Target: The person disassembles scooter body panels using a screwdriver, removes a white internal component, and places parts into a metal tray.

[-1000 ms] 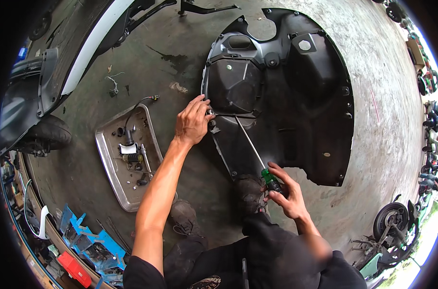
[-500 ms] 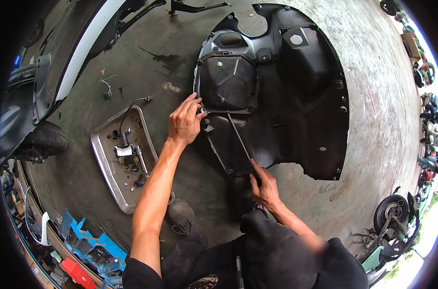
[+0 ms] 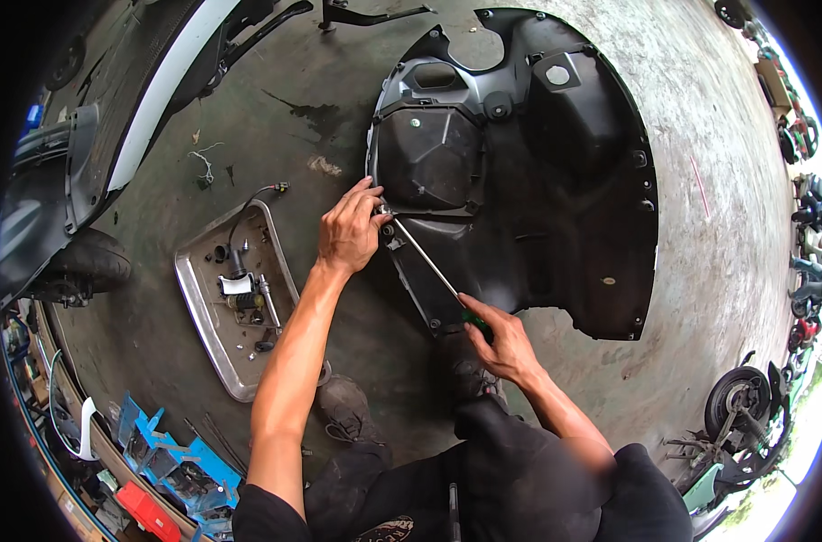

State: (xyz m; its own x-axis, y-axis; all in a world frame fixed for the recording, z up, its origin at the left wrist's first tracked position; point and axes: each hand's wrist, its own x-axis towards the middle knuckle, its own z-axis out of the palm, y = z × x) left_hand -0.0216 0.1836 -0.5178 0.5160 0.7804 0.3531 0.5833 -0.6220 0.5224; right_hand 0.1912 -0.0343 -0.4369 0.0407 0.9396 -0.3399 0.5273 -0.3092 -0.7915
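A black moulded plastic panel (image 3: 574, 235) lies on the concrete floor, bearing a raised lid-like section on its left half. My left hand (image 3: 350, 230) has its fingers closed at that panel's left edge, pinching around a small shiny fitting, partly hidden by the fingertips. My right hand (image 3: 501, 339) grips the green handle of a long screwdriver (image 3: 426, 259), whose shaft slants up-left so that its tip reaches the fitting beside my left thumb. Whether the tip touches it is too small to tell.
Left of my forearm is a metal tray (image 3: 188, 280) holding several small parts. A scooter body (image 3: 113, 154) stands at the upper left, with a black stand above. Blue parts (image 3: 172, 452) and a red case (image 3: 144, 510) lie lower left; a bare wheel assembly (image 3: 734, 406) is lower right.
The screwdriver has swung leftward, its tip moving from the lid's lower seam to beside my left fingers. My right hand has moved up-left. My left hand stays at the panel edge.
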